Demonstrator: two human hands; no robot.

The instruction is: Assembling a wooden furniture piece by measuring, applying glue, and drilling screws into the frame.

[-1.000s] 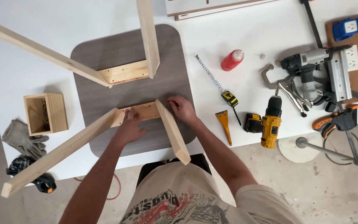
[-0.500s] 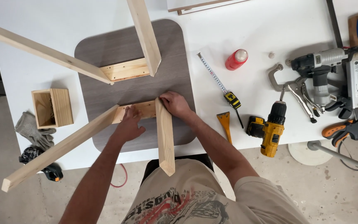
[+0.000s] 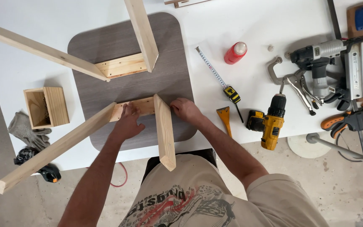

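- At the near edge of the tabletop [image 3: 240, 138], the person stands over a grey board [image 3: 164, 75] that lies flat on the white surface.
- The left hand [image 3: 127, 124] lies flat with fingers spread, pressing down on the short cross block [image 3: 141, 106]; it grips nothing. In my judgement this pins the block against the board.
- The right hand [image 3: 185, 110] rests on the board just beside the near right leg [image 3: 164, 132], fingers partly curled with the tips at the leg's base; whether it closes around anything cannot be told. It appears to steady the joint from the side.
- The near right leg runs from the block toward the person and overhangs the edge of the tabletop. The near left leg [image 3: 55, 149] slants away from the other end of the block, out past the edge to the left.
- Right of the hands lie a scraper [image 3: 224, 117], a yellow drill [image 3: 270, 124] and a tape measure [image 3: 232, 93] with its blade pulled out, all near the right hand.
- Left of the board stands a small open wooden box [image 3: 47, 107], with grey gloves [image 3: 26, 131] beside it.
- Farther off, a second cross block [image 3: 120, 66] on the board joins two more legs.
- Beyond lie a red bottle [image 3: 235, 52], locking pliers [image 3: 297, 82] and a nail gun [image 3: 320, 63].
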